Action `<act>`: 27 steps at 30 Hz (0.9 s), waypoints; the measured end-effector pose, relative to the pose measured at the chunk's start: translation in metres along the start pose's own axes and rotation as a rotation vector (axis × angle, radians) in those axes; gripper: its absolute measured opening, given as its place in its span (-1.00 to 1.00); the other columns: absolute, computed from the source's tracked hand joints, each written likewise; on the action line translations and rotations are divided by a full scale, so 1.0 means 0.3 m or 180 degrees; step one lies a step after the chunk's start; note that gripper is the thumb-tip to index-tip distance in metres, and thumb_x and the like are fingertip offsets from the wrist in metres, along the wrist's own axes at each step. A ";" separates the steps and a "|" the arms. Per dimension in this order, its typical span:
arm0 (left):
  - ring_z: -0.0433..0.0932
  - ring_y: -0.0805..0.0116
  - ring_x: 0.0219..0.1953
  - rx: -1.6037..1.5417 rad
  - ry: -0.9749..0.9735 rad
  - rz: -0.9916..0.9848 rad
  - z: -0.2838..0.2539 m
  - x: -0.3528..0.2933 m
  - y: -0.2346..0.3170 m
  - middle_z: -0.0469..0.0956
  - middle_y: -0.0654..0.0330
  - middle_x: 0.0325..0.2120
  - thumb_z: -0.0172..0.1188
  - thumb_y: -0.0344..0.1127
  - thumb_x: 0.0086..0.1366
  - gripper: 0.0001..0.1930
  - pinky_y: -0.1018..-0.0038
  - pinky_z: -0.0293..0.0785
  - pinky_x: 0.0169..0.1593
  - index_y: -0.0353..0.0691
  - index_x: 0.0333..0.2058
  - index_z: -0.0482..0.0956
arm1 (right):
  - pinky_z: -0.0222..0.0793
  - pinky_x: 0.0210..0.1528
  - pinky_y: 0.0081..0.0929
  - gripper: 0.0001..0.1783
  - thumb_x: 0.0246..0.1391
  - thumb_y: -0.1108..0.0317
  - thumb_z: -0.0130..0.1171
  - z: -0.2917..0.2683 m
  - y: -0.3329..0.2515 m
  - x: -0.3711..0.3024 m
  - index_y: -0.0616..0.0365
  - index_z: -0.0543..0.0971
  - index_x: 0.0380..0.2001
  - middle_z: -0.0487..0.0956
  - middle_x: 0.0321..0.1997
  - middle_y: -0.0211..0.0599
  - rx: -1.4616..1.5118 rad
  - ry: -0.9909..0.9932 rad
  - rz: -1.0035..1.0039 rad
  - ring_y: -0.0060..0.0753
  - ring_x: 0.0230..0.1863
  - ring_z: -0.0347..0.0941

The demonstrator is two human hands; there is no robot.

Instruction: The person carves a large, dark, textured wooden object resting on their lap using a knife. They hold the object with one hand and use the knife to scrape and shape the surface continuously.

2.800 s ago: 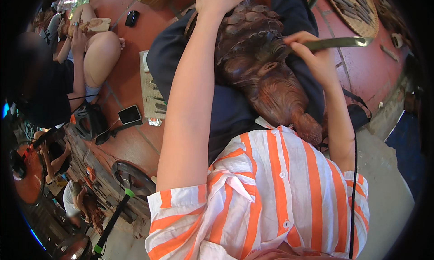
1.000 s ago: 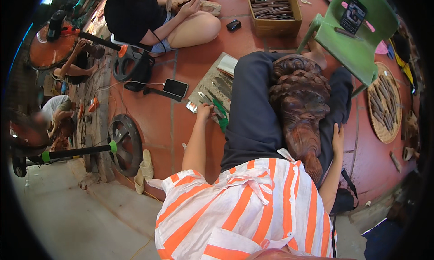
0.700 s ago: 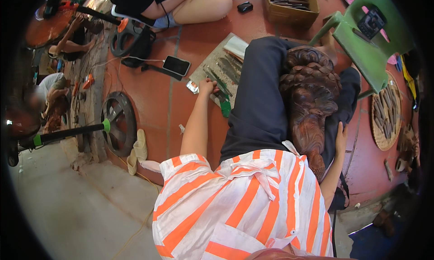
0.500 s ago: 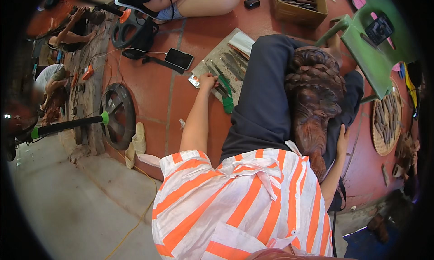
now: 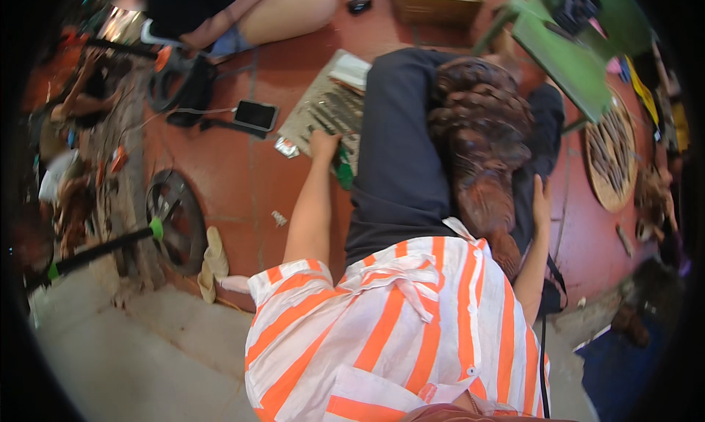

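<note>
A dark brown carved wooden piece [image 5: 481,132] rests between my legs, its knobbly broad end away from me and its narrow end at my waist. My left hand [image 5: 324,143] is low over a grey mat [image 5: 295,122], beside several slim carving tools [image 5: 339,108]. Its thumb stands apart from the fingers, though blur softens the fingertips. A green object [image 5: 343,174] lies just below that hand, and a small white-and-red packet [image 5: 287,147] to its left. Against my right trouser leg rests my right hand [image 5: 542,200], fingers stretched out and holding nothing.
A phone [image 5: 255,115] with a cable lies at left. Another person's bare leg [image 5: 290,15] is at the top. A cardboard box [image 5: 440,9] of tools and a green chair [image 5: 552,46] stand beyond. At right lies a round woven tray [image 5: 596,174] of tools.
The view has shifted, moving most things left in the picture. My left hand has changed from closed by the tools to thumb-apart over them. The right hand stays beside my leg.
</note>
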State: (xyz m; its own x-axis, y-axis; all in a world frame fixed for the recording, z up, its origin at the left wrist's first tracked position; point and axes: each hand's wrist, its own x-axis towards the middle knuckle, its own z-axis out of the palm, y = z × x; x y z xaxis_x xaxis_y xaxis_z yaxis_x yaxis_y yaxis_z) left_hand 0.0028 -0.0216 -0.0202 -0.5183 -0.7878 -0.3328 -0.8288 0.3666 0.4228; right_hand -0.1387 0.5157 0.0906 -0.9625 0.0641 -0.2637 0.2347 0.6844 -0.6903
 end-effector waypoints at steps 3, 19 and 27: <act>0.60 0.24 -0.63 -0.0764 -0.0493 -0.0496 0.021 0.013 0.052 0.58 -0.02 -0.67 0.36 -0.19 -0.03 -0.65 0.36 0.52 -0.45 -0.48 -0.58 0.61 | 0.03 0.33 -0.34 -0.21 0.21 -0.10 -0.02 -0.032 -0.046 -0.027 0.41 0.21 0.22 0.27 0.27 0.19 0.0047 0.0157 -0.0013 0.00 0.33 0.16; 0.32 0.66 -0.65 -0.2327 -0.0108 0.1502 -0.500 -0.313 0.471 0.43 0.36 -0.63 0.11 -0.41 0.29 -0.86 0.64 0.24 -0.58 -0.34 -0.25 0.55 | 0.36 -0.21 -0.70 -0.66 0.15 0.38 0.14 -0.201 -0.437 -0.296 0.29 0.53 -0.02 0.59 -0.35 -0.37 0.1349 -0.0511 -0.0439 -0.65 -0.29 0.48; 0.43 0.72 -0.57 -0.1185 -0.1626 0.3305 -0.486 -0.792 0.949 0.49 0.33 -0.64 0.22 -0.54 0.17 -0.92 0.71 0.32 -0.53 -0.37 -0.45 0.48 | 0.38 -0.40 -0.54 -0.59 -0.08 0.20 0.39 -0.134 -0.664 -0.308 0.22 0.61 -0.19 0.58 -0.51 -0.30 0.0997 -0.1705 -0.1750 -0.59 -0.49 0.45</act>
State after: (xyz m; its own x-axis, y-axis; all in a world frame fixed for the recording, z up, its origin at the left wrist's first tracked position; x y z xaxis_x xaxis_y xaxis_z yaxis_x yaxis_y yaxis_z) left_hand -0.0793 0.1978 0.3023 -0.9924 0.1126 0.0498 0.0979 0.4765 0.8737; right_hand -0.1019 0.4028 0.2796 -0.7744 -0.6294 -0.0643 -0.1472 0.2781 -0.9492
